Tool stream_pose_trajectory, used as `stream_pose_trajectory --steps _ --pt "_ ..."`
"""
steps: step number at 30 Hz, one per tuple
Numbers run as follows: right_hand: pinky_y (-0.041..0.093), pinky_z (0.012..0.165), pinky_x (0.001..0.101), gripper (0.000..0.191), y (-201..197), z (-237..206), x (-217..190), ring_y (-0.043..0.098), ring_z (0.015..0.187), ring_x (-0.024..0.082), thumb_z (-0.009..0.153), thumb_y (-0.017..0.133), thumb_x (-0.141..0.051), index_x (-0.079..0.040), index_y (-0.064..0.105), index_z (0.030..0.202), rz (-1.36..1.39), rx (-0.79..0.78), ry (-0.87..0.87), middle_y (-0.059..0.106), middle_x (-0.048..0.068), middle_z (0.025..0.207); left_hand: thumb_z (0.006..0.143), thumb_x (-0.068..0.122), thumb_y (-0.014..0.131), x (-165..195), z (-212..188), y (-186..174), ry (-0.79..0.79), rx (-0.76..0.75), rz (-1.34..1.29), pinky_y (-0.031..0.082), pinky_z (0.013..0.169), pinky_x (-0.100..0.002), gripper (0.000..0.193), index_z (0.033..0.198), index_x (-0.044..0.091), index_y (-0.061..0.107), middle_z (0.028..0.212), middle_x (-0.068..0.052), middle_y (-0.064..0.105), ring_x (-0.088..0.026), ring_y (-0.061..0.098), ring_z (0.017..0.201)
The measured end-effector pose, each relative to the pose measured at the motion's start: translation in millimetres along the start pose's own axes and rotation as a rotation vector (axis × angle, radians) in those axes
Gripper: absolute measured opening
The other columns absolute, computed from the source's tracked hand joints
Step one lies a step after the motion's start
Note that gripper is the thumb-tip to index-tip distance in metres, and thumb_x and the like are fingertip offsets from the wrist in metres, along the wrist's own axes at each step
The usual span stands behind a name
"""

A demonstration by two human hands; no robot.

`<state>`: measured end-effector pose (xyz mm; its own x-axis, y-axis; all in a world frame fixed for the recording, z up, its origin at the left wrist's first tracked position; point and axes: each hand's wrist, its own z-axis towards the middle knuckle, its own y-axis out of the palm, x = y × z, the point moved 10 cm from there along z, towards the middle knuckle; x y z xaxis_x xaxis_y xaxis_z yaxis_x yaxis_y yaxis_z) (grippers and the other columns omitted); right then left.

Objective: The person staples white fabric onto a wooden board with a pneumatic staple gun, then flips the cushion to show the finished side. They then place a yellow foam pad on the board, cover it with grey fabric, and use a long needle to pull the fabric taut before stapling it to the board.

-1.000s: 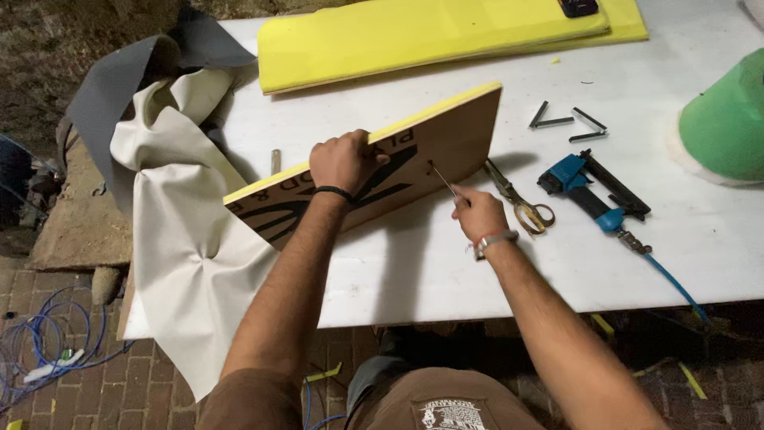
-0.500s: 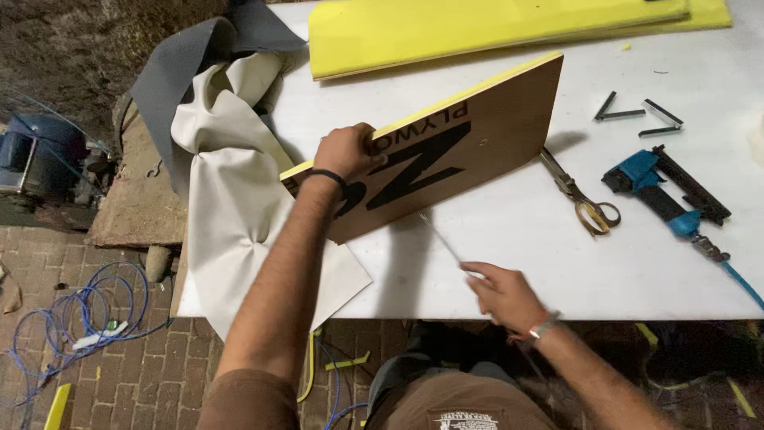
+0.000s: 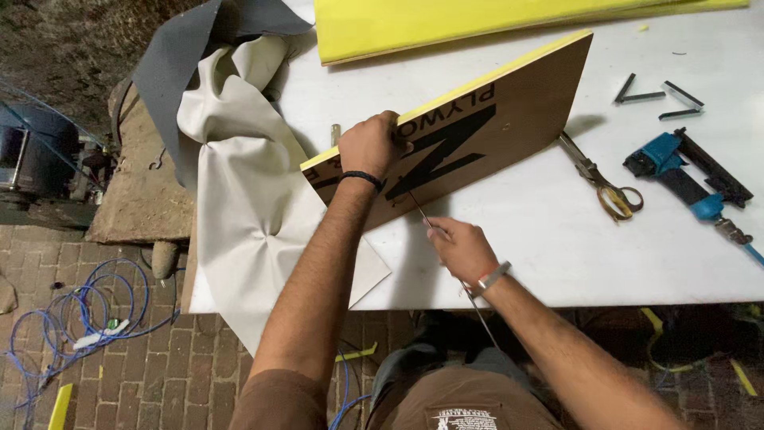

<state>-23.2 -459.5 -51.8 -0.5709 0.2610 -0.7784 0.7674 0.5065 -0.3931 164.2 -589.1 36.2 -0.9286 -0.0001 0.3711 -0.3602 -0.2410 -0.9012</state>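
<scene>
A plywood board [image 3: 509,119] with a yellow foam layer on its far face stands tilted on its long edge on the white table [image 3: 557,239]. My left hand [image 3: 370,146] grips the board's upper edge near its left end. My right hand [image 3: 460,248] is closed on a thin metal blade or rod [image 3: 419,209], whose tip touches the board's lower edge. The rod's tail runs back past my wrist.
Cream and grey upholstery fabric [image 3: 239,183] hangs off the table's left end. A yellow foam sheet [image 3: 477,24] lies at the back. Scissors [image 3: 601,179], a blue pneumatic stapler [image 3: 688,179] and staple strips [image 3: 656,91] lie to the right. Blue hose [image 3: 79,318] coils on the brick floor.
The board has been tipped up steeper on its edge. My right hand pulled back toward me, then moved up to the board's lower edge with the thin rod.
</scene>
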Motion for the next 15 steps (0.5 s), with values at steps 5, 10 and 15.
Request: stream_pose_trajectory --steps 5,10,15 --pt "0.049 0.051 0.0306 0.032 13.6 37.3 -2.8 0.059 0.056 0.012 0.107 0.053 -0.025 0.000 0.062 0.125 -0.091 -0.074 -0.079 0.068 0.004 0.072 0.083 0.027 0.076 18.1 -19.8 -5.9 0.021 0.005 0.010 0.054 0.069 -0.047 0.018 0.095 0.015 0.070 0.087 -0.011 0.074 -0.033 0.071 0.082" --pt "0.056 0.062 0.0377 0.038 -26.1 -48.7 108.7 0.069 0.061 0.021 0.102 0.046 -0.032 -0.017 0.050 0.136 -0.494 -0.325 0.006 0.072 0.009 0.072 0.092 0.009 0.062 58.2 -72.9 -28.1 0.222 0.121 0.052 0.051 0.079 -0.048 0.015 0.107 0.010 0.064 0.097 -0.011 0.071 -0.033 0.069 0.088" --pt "0.059 0.070 0.0375 0.027 -169.9 -141.3 167.9 0.073 0.078 0.019 0.090 0.070 -0.030 -0.009 0.075 0.106 -0.156 0.143 -0.074 0.077 0.005 0.087 0.079 0.004 0.058 104.3 -198.6 -23.2 0.314 -0.077 -0.141 0.048 0.092 -0.048 0.051 0.130 0.006 0.063 0.125 -0.013 0.066 -0.033 0.060 0.114"
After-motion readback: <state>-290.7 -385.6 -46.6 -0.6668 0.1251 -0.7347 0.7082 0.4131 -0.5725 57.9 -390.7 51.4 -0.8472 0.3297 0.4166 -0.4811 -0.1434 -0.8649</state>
